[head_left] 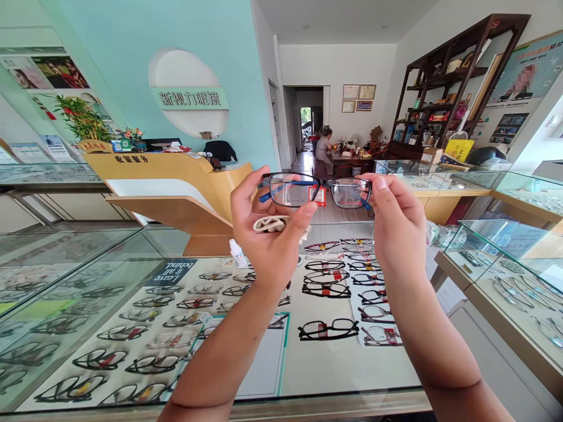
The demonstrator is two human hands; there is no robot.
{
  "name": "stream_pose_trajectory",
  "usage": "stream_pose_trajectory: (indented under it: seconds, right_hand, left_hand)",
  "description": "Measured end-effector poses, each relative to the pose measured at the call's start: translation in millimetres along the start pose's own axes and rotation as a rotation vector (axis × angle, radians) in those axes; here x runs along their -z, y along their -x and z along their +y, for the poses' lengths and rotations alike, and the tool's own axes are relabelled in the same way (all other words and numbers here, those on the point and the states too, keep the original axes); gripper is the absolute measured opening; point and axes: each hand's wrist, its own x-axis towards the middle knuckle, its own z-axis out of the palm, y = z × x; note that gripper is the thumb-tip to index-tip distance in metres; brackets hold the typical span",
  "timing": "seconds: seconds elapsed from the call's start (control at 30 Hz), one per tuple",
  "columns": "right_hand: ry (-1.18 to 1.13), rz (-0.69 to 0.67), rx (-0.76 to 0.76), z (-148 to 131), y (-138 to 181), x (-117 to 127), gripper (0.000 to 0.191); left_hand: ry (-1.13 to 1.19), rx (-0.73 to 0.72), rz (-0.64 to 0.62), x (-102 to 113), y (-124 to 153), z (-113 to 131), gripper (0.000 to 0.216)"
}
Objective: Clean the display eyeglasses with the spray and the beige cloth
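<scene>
I hold a pair of dark-framed glasses with blue temples and a small red tag up at eye level, above a glass counter. My left hand pinches the left lens rim between thumb and fingers and also clutches a cream cleaning cloth in the palm. My right hand grips the frame's right end with thumb and fingers. Both hands are closed on the frame.
Under the hands a glass display case holds several rows of eyeglass frames. A small white spray bottle stands on the counter. More glass cases lie left and right, a wooden reception desk behind. A person sits at a table far back.
</scene>
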Motion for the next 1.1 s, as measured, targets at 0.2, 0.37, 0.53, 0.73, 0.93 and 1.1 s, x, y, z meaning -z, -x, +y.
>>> stream_pose_trajectory:
  seconds: [0.2,0.37,0.53,0.73,0.93,1.1]
  right_hand:
    - [-0.020,-0.051,0.005,2,1,1,0.036]
    - [0.023,-0.163,0.114,-7,1,3,0.032]
    - [0.172,-0.359,0.288,-17,-3,3,0.037]
    - [0.232,-0.369,0.339,-17,-6,7,0.030]
    - [0.312,-0.229,0.384,-27,-4,23,0.018]
    - [0.456,-0.326,0.342,-30,-2,38,0.015]
  left_hand:
    - [0.165,0.201,-0.037,0,-3,3,0.067]
    - [0.519,0.709,-0.256,3,-18,-7,0.051]
    - [0.694,1.103,-0.479,1,-22,-11,0.043]
    - [0.709,1.254,-0.563,-3,-21,-7,0.032]
    - [0.668,1.242,-0.686,1,-18,-2,0.043]
    - [0.607,1.281,-0.513,23,-25,-23,0.040]
